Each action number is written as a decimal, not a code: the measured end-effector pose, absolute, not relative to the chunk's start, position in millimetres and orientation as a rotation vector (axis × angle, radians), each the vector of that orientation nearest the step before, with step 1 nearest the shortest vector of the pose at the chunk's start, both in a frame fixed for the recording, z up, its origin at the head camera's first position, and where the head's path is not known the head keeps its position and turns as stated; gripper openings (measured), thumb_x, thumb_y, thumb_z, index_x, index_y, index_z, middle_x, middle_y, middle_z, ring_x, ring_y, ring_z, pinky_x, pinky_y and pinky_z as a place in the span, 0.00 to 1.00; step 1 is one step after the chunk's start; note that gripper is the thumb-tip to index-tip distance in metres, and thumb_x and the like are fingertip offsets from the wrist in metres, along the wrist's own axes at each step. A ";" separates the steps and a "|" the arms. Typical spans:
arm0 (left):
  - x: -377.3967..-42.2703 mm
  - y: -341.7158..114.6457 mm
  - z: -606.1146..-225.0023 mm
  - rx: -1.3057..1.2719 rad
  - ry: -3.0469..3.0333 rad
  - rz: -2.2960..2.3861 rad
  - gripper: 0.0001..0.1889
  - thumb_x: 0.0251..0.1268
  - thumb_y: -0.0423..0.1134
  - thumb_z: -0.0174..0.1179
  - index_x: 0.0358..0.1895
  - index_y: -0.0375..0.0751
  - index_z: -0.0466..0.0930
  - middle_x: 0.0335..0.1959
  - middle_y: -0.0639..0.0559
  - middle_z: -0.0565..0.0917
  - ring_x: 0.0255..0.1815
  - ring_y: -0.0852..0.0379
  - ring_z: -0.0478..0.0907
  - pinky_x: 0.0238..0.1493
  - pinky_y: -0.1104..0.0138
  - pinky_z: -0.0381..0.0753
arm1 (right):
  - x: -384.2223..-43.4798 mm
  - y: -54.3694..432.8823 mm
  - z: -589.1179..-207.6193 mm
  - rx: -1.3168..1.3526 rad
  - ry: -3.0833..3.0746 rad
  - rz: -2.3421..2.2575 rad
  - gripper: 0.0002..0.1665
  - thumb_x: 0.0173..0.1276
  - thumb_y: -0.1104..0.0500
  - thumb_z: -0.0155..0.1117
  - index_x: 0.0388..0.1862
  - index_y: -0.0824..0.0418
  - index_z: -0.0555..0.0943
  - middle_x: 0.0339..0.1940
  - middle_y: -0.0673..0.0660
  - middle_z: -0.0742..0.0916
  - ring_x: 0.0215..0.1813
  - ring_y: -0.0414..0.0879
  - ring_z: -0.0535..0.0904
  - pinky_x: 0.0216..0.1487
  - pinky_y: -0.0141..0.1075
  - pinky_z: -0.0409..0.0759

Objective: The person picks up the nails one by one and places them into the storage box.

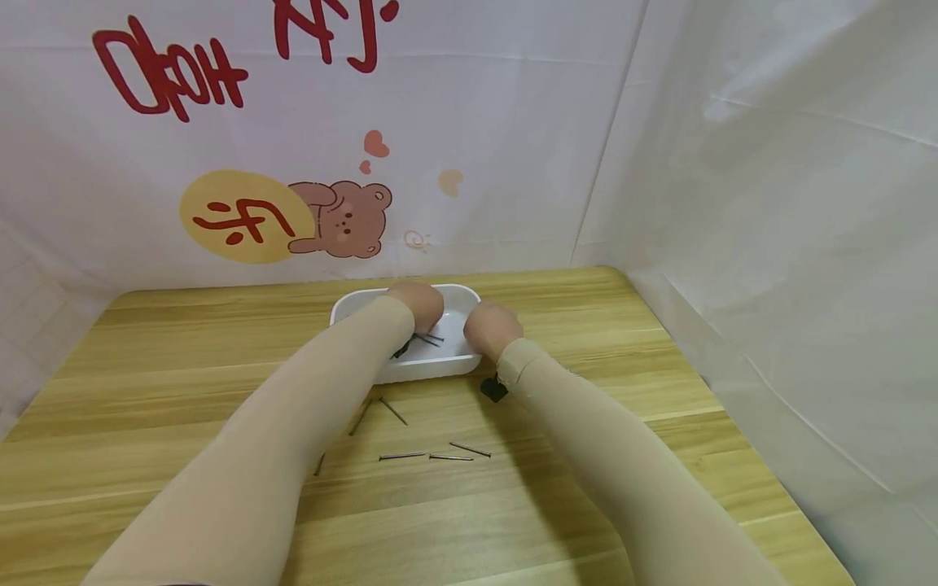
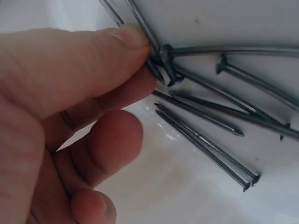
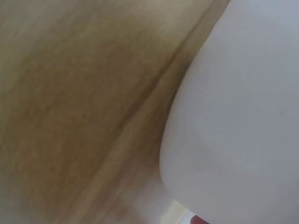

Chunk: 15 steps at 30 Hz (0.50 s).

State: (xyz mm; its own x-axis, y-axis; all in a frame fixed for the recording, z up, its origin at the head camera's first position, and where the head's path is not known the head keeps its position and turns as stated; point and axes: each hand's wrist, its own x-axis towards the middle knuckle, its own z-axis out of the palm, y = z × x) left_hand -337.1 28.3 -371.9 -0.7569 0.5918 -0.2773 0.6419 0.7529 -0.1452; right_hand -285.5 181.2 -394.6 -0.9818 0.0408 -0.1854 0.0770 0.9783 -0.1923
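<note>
Left hand pinching nails in tray, more lying beside it; right hand at rim, grip unclear; six nails lying outside.

High forward-down head view, close wrist views, white tray in all.

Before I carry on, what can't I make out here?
Right hand: head view, fingers hidden by the hand's back.
Nails: left wrist view, some ends cut off by right edge.
White tray: head view, near left corner hidden by left sleeve.
Red patch: right wrist view, cut by bottom edge.
</note>
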 end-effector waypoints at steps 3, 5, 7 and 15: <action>-336.4 27.0 -370.8 0.979 2.741 -0.341 0.11 0.66 0.31 0.60 0.24 0.47 0.81 0.33 0.48 0.84 0.33 0.51 0.72 0.41 0.54 0.83 | -284.9 180.2 -394.3 0.102 2.946 -0.310 0.14 0.76 0.61 0.50 0.50 0.67 0.80 0.48 0.62 0.87 0.46 0.54 0.83 0.52 0.48 0.85; -337.6 26.5 -371.3 0.972 2.736 -0.341 0.11 0.65 0.31 0.60 0.24 0.47 0.81 0.32 0.49 0.84 0.32 0.51 0.72 0.40 0.54 0.82 | -284.3 179.6 -394.0 0.101 2.949 -0.308 0.14 0.76 0.61 0.50 0.50 0.67 0.80 0.48 0.62 0.87 0.46 0.54 0.83 0.51 0.48 0.85; -341.1 26.2 -373.6 0.970 2.722 -0.349 0.11 0.65 0.31 0.61 0.24 0.48 0.82 0.31 0.50 0.83 0.32 0.52 0.73 0.40 0.55 0.82 | -283.5 179.1 -393.7 0.102 2.948 -0.309 0.14 0.76 0.61 0.50 0.50 0.67 0.80 0.48 0.62 0.87 0.45 0.54 0.83 0.50 0.48 0.85; -352.8 20.9 -372.9 0.961 2.667 -0.324 0.05 0.66 0.37 0.69 0.31 0.50 0.88 0.34 0.54 0.88 0.35 0.53 0.79 0.46 0.55 0.83 | -281.2 178.4 -391.6 0.117 2.937 -0.320 0.16 0.77 0.61 0.49 0.53 0.68 0.79 0.50 0.62 0.87 0.45 0.54 0.83 0.50 0.48 0.86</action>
State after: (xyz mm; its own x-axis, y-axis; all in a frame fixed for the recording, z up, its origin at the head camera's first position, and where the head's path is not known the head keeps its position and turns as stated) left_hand -352.8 20.9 -372.9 -0.7366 0.5844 -0.3405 0.6490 0.7525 -0.1123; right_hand -281.2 178.4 -391.6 -0.9799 0.0579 -0.1907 0.0976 0.9737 -0.2061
